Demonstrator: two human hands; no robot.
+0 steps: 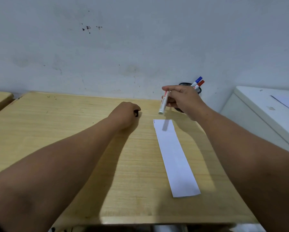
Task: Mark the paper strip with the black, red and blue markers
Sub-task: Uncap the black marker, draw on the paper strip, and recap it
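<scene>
The person's right hand (184,101) holds a white-barrelled marker (163,102) pinched between thumb and fingers, raised above the wooden desk (73,131), its lower end hanging just past the far end of the paper strip (174,156); the marker's tip cannot be made out, and its shadow falls on the strip's far end. The left hand (125,114) rests on the desk to the left of the strip, fingers curled around a small black cap (136,113). The white strip lies flat, running away from the near desk edge, with a short dark line at its far left corner. Behind the right hand, a dark holder (185,84) by the wall carries the blue marker (197,80) and red marker (199,83), caps up.
</scene>
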